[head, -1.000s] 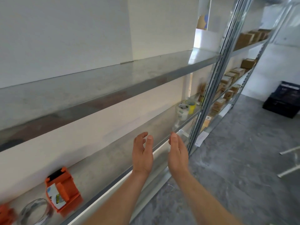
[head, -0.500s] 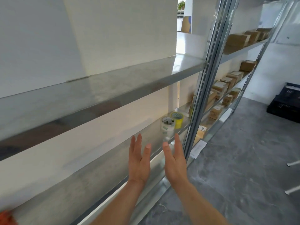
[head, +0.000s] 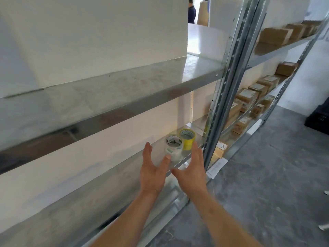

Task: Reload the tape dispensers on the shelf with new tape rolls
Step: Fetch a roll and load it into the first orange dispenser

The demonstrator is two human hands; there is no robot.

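Observation:
Two stacks of tape rolls stand on the lower metal shelf [head: 114, 177] near the upright post: a clear stack [head: 174, 146] and, just behind it to the right, a yellow roll [head: 187, 139]. My left hand [head: 154, 172] reaches toward them with fingers spread, its thumb tip just in front of the clear stack. My right hand [head: 191, 171] is stretched out beside it, fingers straight, close to the yellow roll. Neither hand holds anything. No tape dispenser is in view.
An upper metal shelf [head: 124, 90] overhangs the lower one. A steel upright [head: 226, 82] stands right of the rolls. Beyond it, shelves carry several cardboard boxes [head: 249, 97]. A dark crate [head: 318, 116] sits on the grey floor at right.
The view has swung right along the shelf; the orange dispensers have left the frame. Both hands moved forward to the tape rolls and spread apart.

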